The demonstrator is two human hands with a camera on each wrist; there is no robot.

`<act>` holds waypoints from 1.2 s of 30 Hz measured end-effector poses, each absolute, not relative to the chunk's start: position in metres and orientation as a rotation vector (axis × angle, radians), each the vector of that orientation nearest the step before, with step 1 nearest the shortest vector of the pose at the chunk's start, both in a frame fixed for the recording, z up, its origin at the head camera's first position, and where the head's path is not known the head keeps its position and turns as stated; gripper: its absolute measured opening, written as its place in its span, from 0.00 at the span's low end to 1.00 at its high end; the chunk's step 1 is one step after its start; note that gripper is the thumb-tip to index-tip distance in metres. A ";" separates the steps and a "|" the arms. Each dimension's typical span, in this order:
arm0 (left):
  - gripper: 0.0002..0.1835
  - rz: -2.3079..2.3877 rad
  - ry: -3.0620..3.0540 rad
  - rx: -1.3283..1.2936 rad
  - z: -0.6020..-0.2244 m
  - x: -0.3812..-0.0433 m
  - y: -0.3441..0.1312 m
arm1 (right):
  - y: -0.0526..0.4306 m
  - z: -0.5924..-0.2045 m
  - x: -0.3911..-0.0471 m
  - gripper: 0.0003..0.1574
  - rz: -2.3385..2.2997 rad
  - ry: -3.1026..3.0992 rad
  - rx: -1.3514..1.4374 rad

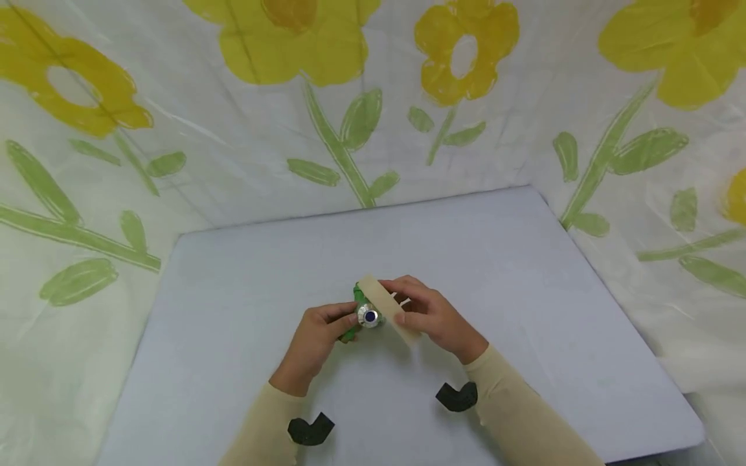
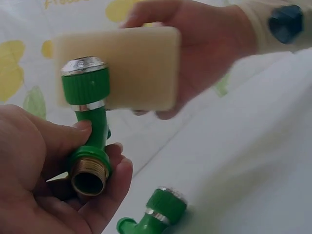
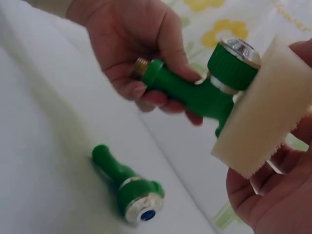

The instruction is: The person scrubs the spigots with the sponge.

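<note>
My left hand (image 1: 315, 340) grips a green tap (image 3: 190, 95) by its body, with thumb and fingers around it. The tap has a ribbed green knob, a silver cap and a brass threaded end, plain in the left wrist view. My right hand (image 1: 437, 317) pinches a beige sponge block (image 1: 387, 307) by its edges. The sponge is tilted beside the tap and appears to touch the knob's side in the right wrist view. A second green tap (image 3: 131, 190) with a blue-dotted silver cap lies on the table below the hands; in the head view I cannot pick it out.
A pale table (image 1: 262, 272) lies under both hands. White sheeting (image 1: 221, 162) painted with yellow flowers hangs behind it and on both sides. Black curved pieces (image 1: 457, 396) are at both wrists.
</note>
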State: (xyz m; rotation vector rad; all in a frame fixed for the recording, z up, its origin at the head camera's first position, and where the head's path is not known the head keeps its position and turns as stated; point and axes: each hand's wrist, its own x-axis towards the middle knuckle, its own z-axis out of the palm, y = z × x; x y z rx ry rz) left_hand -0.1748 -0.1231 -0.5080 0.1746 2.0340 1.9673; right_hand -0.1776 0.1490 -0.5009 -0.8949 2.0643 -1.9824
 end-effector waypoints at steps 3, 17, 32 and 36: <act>0.16 1.985 2.026 0.194 -0.506 -0.174 -0.123 | 0.145 -0.498 -0.180 0.33 -1.979 2.073 -0.882; 0.14 2.037 2.032 0.149 -0.510 -0.164 -0.114 | 0.133 -0.497 -0.169 0.33 -2.000 2.127 -0.778; 0.14 2.041 2.086 0.109 -0.512 -0.167 -0.110 | 0.117 -0.491 -0.170 0.36 -2.076 2.183 -0.699; 0.15 2.056 2.190 0.024 -0.508 -0.169 -0.112 | 0.115 -0.497 -0.165 0.35 -2.040 2.159 -0.702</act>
